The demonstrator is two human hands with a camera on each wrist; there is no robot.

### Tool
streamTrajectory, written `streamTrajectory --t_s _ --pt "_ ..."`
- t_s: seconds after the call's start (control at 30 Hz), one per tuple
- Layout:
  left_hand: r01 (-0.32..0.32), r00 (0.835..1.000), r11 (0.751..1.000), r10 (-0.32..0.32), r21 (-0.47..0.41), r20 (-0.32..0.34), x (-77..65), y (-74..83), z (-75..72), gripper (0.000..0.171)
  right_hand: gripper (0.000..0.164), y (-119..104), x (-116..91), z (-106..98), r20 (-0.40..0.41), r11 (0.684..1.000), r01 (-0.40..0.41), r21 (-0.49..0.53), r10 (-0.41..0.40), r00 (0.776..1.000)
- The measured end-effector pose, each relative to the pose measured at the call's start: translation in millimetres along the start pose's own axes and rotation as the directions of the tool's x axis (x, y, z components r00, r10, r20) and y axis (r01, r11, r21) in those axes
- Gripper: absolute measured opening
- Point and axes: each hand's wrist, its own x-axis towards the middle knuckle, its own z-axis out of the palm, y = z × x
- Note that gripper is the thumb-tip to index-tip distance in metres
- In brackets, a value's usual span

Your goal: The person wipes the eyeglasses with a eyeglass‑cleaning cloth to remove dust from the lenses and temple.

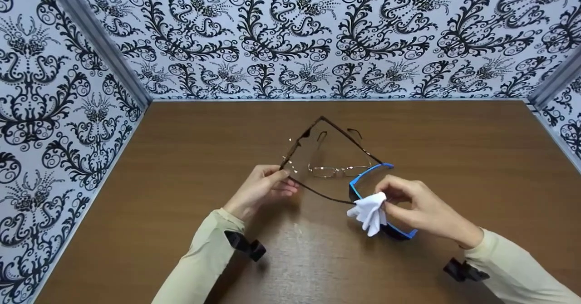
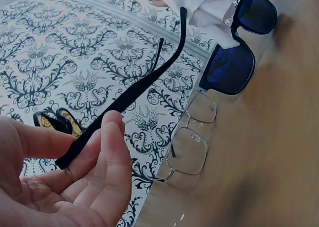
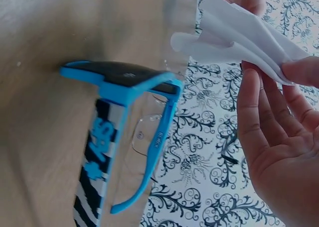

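Observation:
My left hand pinches a pair of dark-framed glasses near one hinge, holding them above the table with both temples spread. In the left wrist view, the pinched temple runs toward a white cloth. Fingers of my right hand pinch this wiping cloth at the far end of that temple; folds hide part of the tip. Below the cloth sit blue-framed sunglasses with dark lenses, partly covered in the head view. Thin wire-rimmed glasses stand on the table behind.
The brown wooden table meets patterned black-and-white panels at the back and sides. Black wrist mounts sit on both sleeves. The blue sunglasses' striped temple points toward the right wrist camera.

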Motion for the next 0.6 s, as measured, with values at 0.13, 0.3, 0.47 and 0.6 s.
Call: streamTrajectory --t_s 0.13,0.3,0.47,0.6 --pt "-0.007 1.000 1.000 0.007 0.003 -0.022 -0.9 -0.9 -2.3 0.015 0.033 -2 2 -1 -0.024 1.000 0.011 -0.017 -0.012 1.000" --pt "0.011 1.000 1.000 -0.011 -0.009 -0.006 -2.6 -1.3 3.2 0.014 0.033 4 6 7 -0.046 0.995 0.053 -0.086 -0.057 0.997" --pt "0.008 1.000 1.000 -0.008 0.010 0.016 -2.6 -3.0 11.2 0.015 0.034 10 12 22 -0.104 0.977 0.097 -0.192 -0.118 0.988" --pt "0.019 0.999 1.000 -0.019 0.020 0.030 -2.2 -5.4 16.3 0.014 0.032 7 17 33 -0.165 0.966 0.083 -0.245 -0.126 0.978"
